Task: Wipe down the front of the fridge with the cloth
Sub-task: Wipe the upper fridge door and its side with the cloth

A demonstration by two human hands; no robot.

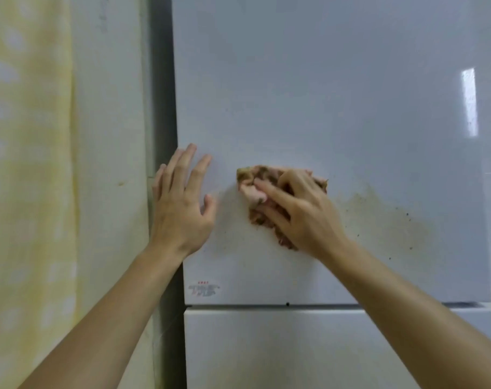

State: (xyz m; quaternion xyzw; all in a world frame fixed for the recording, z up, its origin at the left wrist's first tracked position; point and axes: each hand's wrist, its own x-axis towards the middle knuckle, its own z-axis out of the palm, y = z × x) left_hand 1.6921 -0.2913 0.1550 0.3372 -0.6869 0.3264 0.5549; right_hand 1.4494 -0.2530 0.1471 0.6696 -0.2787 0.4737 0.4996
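two hands are seen raised to the fridge (322, 94). the left hand (182, 203) is laid against the left edge of the fridge's upper door, fingers straight and spread, with nothing held. the right hand (303, 217) is curled over a bunched pink cloth (252, 189), soiled brown, which is pressed against the upper door, left of its middle and in its lower half. a brownish smear (384, 217) with dark specks is seen across the door's lower right part. a small sticker (204, 289) is fixed at the door's lower left corner. the lower door (266, 346) is seen beneath a narrow seam. a yellow curtain (28, 164) hangs well left of the fridge, with a wall (109, 122) between.
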